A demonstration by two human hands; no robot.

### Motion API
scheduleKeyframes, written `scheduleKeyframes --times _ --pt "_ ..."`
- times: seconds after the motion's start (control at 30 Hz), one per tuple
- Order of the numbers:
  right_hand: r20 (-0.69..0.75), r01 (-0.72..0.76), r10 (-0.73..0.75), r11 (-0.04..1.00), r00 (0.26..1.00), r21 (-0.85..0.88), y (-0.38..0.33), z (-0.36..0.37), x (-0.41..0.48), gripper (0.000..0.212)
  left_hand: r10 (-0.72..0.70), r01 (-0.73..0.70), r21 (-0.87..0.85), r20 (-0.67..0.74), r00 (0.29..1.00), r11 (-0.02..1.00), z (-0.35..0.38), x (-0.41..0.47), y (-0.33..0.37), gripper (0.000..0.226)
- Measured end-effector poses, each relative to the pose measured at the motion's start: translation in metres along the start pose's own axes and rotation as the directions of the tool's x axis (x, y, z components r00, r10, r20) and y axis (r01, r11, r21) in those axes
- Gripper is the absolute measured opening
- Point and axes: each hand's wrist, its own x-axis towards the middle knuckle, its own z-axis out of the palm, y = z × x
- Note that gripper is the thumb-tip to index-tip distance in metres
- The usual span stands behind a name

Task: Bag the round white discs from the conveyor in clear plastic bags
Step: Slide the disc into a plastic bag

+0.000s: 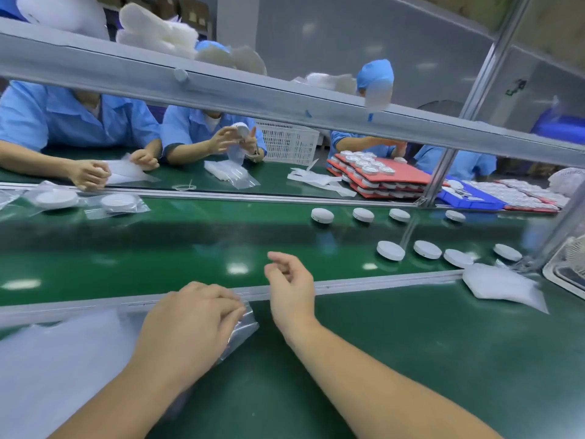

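Note:
My left hand lies palm down on a clear plastic bag on the near green table, fingers curled over its edge. A pile of more clear bags lies under and left of that arm. My right hand hovers over the metal rail at the conveyor's near edge, fingers loosely curled and holding nothing. Several round white discs ride the green conveyor to the right, the nearest disc well right of my right hand. Two bagged discs lie on the belt's far left.
A slanted metal shelf beam crosses overhead, with an upright post at right. People in blue sit across the belt handling bags. Red trays of discs, a blue bin, a small fan and a white bag heap lie right.

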Motion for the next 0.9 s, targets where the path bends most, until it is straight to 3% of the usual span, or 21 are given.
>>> scheduleKeyframes --times 0.07,0.1,0.2,0.27,0.33,0.47,0.57,0.6,0.67,0.73,0.77,0.83,0.9 --pt "-0.056 0.017 -0.034 0.957 0.998 -0.291 -0.001 -0.047 0.041 0.02 0.047 -0.045 -0.031 0.049 0.998 0.998 0.008 0.002 0.006 0.011" --pt "-0.069 -0.008 -0.027 0.885 0.997 -0.465 0.0 -0.073 0.061 0.022 0.065 -0.062 -0.039 0.086 0.994 0.997 0.015 0.001 0.009 0.018" --pt "-0.077 -0.097 0.06 0.486 0.995 -0.868 0.012 -0.145 0.111 0.03 0.06 -0.032 -0.117 0.241 0.969 0.993 0.037 -0.012 0.011 0.03" --pt "-0.083 -0.114 0.15 0.213 0.985 -0.97 0.02 -0.179 0.135 0.039 0.038 0.018 -0.211 0.26 0.965 0.977 0.041 -0.013 0.013 0.026" --pt "-0.086 -0.105 0.239 0.068 0.967 -0.992 0.028 -0.2 0.153 0.048 0.105 -0.055 -0.195 0.26 0.96 0.979 0.043 -0.009 0.011 0.023" --pt "-0.138 -0.149 0.288 0.017 0.948 -0.989 0.042 -0.212 0.171 0.057 0.069 -0.012 -0.32 0.169 0.983 0.947 0.038 -0.012 0.006 0.023" --pt "0.002 0.004 -0.025 0.048 1.0 -0.999 0.038 -0.207 0.174 0.033 -0.064 0.098 -0.322 0.113 0.992 0.942 0.03 -0.013 -0.006 0.01" --pt "0.09 0.092 -0.14 0.008 0.986 -0.996 0.036 -0.202 0.173 0.027 -0.092 0.115 -0.316 0.085 0.992 0.942 0.026 -0.011 -0.011 0.012" --pt "0.239 0.217 -0.216 -0.121 0.947 -0.969 0.035 -0.188 0.17 0.032 -0.159 0.171 -0.313 0.064 0.985 0.934 0.019 -0.007 -0.018 0.018" --pt "0.227 0.192 -0.144 -0.218 0.963 -0.957 0.038 -0.176 0.174 0.048 -0.222 0.238 -0.344 0.086 0.971 0.908 0.015 -0.005 -0.021 0.019" --pt "0.157 0.137 -0.078 -0.211 0.985 -0.968 0.041 -0.175 0.179 0.052 -0.239 0.257 -0.351 0.096 0.966 0.9 0.014 -0.005 -0.022 0.018" --pt "0.038 0.05 0.104 -0.117 0.994 -0.992 0.045 -0.181 0.19 0.051 -0.251 0.271 -0.339 0.104 0.962 0.901 0.012 -0.006 -0.021 0.013" --pt "0.044 0.051 0.156 -0.042 0.987 -0.998 0.044 -0.191 0.194 0.046 -0.255 0.273 -0.333 0.1 0.962 0.903 0.012 -0.006 -0.019 0.011"
